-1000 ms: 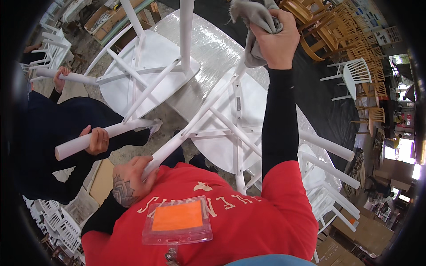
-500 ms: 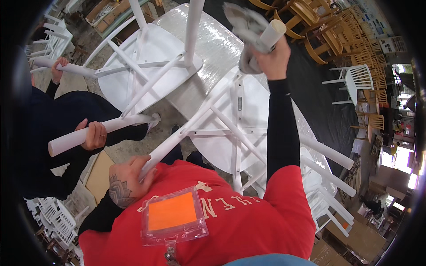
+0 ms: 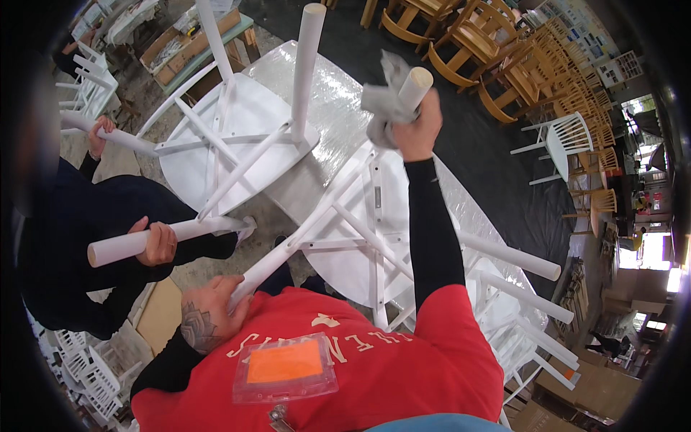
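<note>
A white chair [image 3: 342, 270] stands upside down before me, its round seat underneath and legs pointing out. My left hand [image 3: 216, 311] is wrapped around the end of the near-left leg [image 3: 273, 265]. Farther off, my right hand [image 3: 419, 133] is closed around another leg [image 3: 415, 86] just below its bare wooden end. A crumpled grey cloth [image 3: 385, 106] is in that hand, pressed against the leg with loose folds sticking out to the left. The palm side of the right hand is hidden.
At left, a co-worker in dark clothes [image 3: 93, 209] holds two legs of another upturned white chair [image 3: 191, 144]. Both chairs rest on a plastic-wrapped surface [image 3: 338, 83]. More white chair legs [image 3: 529, 295] jut out at right. Wooden chairs [image 3: 504, 79] stand in rows at far right.
The view has shifted a little. My right hand and the leg end appear lower and farther left, and the blurred cloth now hangs in a different shape. My left hand keeps its grip.
</note>
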A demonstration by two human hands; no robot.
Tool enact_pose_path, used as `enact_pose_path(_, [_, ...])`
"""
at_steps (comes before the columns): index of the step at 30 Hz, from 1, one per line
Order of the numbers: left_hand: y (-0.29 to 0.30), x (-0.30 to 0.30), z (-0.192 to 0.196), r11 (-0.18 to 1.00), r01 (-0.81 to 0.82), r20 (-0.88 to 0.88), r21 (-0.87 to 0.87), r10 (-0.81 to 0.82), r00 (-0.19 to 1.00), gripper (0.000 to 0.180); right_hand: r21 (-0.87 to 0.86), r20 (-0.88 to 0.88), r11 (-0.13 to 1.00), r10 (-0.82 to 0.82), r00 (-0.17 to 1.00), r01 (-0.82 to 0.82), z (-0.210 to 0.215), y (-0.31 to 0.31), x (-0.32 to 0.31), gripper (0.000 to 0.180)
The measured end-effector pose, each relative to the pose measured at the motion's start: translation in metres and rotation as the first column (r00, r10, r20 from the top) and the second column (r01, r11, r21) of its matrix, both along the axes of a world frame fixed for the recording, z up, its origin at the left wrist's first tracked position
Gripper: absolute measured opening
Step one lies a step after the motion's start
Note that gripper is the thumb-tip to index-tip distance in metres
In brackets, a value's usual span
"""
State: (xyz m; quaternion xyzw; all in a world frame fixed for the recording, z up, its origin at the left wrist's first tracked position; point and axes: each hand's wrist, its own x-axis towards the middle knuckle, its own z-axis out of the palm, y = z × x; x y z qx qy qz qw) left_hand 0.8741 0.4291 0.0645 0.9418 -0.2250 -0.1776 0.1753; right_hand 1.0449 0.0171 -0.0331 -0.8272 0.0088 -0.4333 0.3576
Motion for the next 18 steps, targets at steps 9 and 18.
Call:
enact_pose_path(9, [-0.007, 0.006, 0.004, 0.998, 0.049, 0.107, -0.037, -0.044, 0.993, 0.027, -0.158, 0.031, 0.979, 0.133, 0.991, -0.126, 0.057, -0.044, 0.021, 0.031])
enact_pose_path(18, [-0.005, 0.005, 0.004, 0.984, -0.029, 0.253, -0.173, 0.073, 0.965, 0.029, -0.152, 0.06, 0.974, -0.159, 0.985, 0.166, -0.098, 0.044, -0.053, 0.033])
